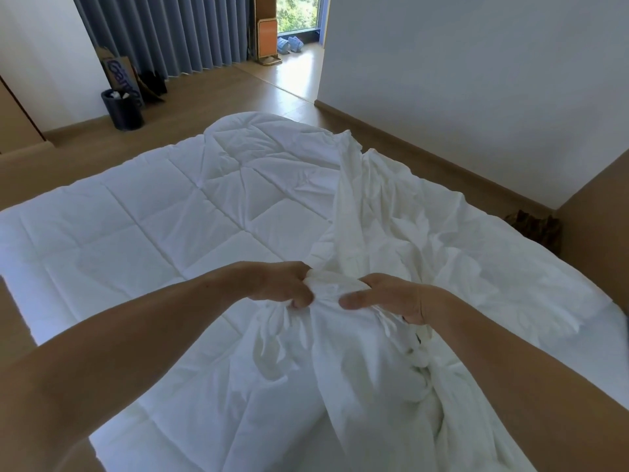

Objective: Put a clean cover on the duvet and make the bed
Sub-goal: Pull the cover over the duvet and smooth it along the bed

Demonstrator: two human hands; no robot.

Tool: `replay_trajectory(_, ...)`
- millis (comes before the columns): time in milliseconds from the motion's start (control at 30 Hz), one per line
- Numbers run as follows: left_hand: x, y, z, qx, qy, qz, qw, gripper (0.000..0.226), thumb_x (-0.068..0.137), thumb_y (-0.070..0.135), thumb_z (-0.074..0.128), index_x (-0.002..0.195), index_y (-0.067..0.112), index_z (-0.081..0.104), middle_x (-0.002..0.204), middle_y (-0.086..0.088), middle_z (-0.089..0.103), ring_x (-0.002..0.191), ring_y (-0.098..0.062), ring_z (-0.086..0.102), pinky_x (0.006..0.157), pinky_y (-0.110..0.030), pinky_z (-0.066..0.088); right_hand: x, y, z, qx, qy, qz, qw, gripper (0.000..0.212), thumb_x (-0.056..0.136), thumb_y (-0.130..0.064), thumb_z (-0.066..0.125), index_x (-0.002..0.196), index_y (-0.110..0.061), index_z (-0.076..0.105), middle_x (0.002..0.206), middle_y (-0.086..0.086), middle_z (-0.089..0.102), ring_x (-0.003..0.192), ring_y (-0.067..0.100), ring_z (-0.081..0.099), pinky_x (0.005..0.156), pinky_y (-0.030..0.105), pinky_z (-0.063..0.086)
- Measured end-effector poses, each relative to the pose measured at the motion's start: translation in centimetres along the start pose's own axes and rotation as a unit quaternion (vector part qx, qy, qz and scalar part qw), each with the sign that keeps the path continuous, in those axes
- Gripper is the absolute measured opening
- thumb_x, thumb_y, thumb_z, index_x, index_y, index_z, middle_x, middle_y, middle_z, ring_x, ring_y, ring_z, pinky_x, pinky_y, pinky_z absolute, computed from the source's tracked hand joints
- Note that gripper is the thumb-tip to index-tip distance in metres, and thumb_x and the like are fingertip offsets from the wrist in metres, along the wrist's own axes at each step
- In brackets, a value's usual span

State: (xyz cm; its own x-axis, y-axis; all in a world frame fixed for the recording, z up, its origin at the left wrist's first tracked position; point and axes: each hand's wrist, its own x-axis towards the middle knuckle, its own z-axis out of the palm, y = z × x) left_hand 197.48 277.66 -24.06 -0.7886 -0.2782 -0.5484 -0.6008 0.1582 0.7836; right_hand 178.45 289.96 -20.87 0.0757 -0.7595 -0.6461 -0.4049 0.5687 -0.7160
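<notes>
As the white cover (357, 362) is bunching up near six o'clock, the left hand (284, 284) is gripping a fold of it, fingers curled round the cloth, and the right hand (394, 298) is pinching the same fold just beside it — thumb lying on top. The cover is trailing toward one o'clock, crumpled over the quilted duvet (153, 212), which is lying spread flat toward ten o'clock. Farther off, a dark bin (124, 112) is standing at eleven o'clock, grey curtains (163, 32) are hanging behind it, and blue slippers (289, 45) are sitting at twelve.
</notes>
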Motion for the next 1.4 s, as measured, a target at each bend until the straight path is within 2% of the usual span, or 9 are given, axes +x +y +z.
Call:
replay_trajectory(167,-0.3,0.8,1.2,-0.07,0.008,-0.016,0.997,0.043,0.06,0.02,0.063,0.101,0.005,0.064,0.089,-0.002,0.066,0.081,-0.017,0.064,0.071,-0.026,0.051,0.4,-0.1,-0.3,-0.222,0.024,0.01,0.975,0.022,0.071,-0.016,0.081,0.08,-0.01,0.062,0.075,0.008,0.059,0.07,0.022,0.057,0.068,0.032,0.047)
replay_trajectory(367,0.2,1.2,1.0,0.119,0.02,0.005,0.993,0.038,0.071,0.029,0.081,0.1,0.008,0.068,0.094,-0.007,0.071,0.09,-0.024,0.068,0.084,-0.036,0.055,0.2,0.5,0.6,-0.127,0.022,0.014,0.992,0.02,0.059,-0.015,0.06,0.075,-0.007,0.053,0.074,0.004,0.046,0.072,0.02,0.042,0.065,0.032,0.033)
replay_trajectory(467,-0.1,1.1,0.7,0.112,0.066,0.009,0.991,0.035,0.063,0.026,0.067,0.091,0.005,0.066,0.082,-0.002,0.064,0.078,-0.019,0.06,0.07,-0.033,0.05,0.4,1.2,0.8,-0.067,0.011,0.02,0.997,0.043,0.056,-0.012,0.06,0.094,0.008,0.06,0.083,0.007,0.054,0.078,0.023,0.052,0.07,0.033,0.041)
replay_trajectory(633,-0.5,0.4,1.1,-0.007,0.025,0.03,0.999,0.03,0.058,0.011,0.059,0.084,-0.003,0.064,0.077,-0.003,0.058,0.076,-0.018,0.055,0.071,-0.031,0.045,0.4,0.5,0.7,0.006,0.011,0.01,1.0,0.018,0.055,-0.015,0.061,0.07,-0.009,0.054,0.065,0.002,0.05,0.06,0.016,0.048,0.056,0.025,0.036)
replay_trajectory(733,-1.0,0.5,1.5,-0.029,-0.002,0.004,1.0,0.015,0.055,0.007,0.056,0.068,0.011,0.061,0.067,0.003,0.057,0.064,-0.013,0.055,0.061,-0.023,0.045,-0.2,-0.6,0.2,-0.064,-0.045,0.005,0.997,0.022,0.068,-0.014,0.081,0.086,-0.012,0.068,0.077,0.0,0.066,0.07,0.013,0.064,0.069,0.026,0.05)
replay_trajectory(867,-1.0,1.1,1.9,-0.019,-0.02,-0.017,0.999,0.018,0.076,0.019,0.074,0.089,0.016,0.061,0.076,0.007,0.063,0.073,-0.012,0.059,0.063,-0.018,0.047,-0.1,-1.0,0.2,-0.18,-0.04,0.016,0.983,0.024,0.07,-0.016,0.085,0.07,-0.021,0.062,0.067,-0.007,0.059,0.066,0.011,0.059,0.068,0.026,0.047)
replay_trajectory(1067,-0.8,1.4,1.4,0.103,-0.023,-0.012,0.994,0.015,0.076,0.014,0.076,0.087,0.01,0.066,0.078,0.002,0.065,0.072,-0.016,0.064,0.063,-0.024,0.051,-0.1,0.0,0.8,-0.111,-0.014,0.026,0.993,0.037,0.059,-0.023,0.074,0.091,-0.005,0.068,0.08,0.007,0.064,0.079,0.025,0.061,0.072,0.036,0.048)
replay_trajectory(1300,-0.9,0.8,1.3,-0.062,-0.016,0.022,0.998,0.017,0.059,0.003,0.056,0.073,0.01,0.064,0.072,0.003,0.062,0.069,-0.014,0.061,0.065,-0.024,0.05,-0.2,0.0,0.2,-0.021,-0.003,0.018,1.0,0.031,0.083,-0.021,0.074,0.111,-0.008,0.07,0.104,0.011,0.074,0.097,0.029,0.069,0.089,0.037,0.054)
replay_trajectory(1400,-0.8,0.7,1.4,-0.102,-0.022,0.035,0.994,0.029,0.057,0.0,0.053,0.084,0.003,0.064,0.078,-0.004,0.061,0.072,-0.017,0.062,0.067,-0.027,0.051,-0.9,-0.7,-0.6,-0.084,-0.04,0.009,0.996,0.046,0.072,-0.028,0.086,0.112,-0.011,0.071,0.109,0.008,0.074,0.102,0.026,0.07,0.094,0.038,0.056)
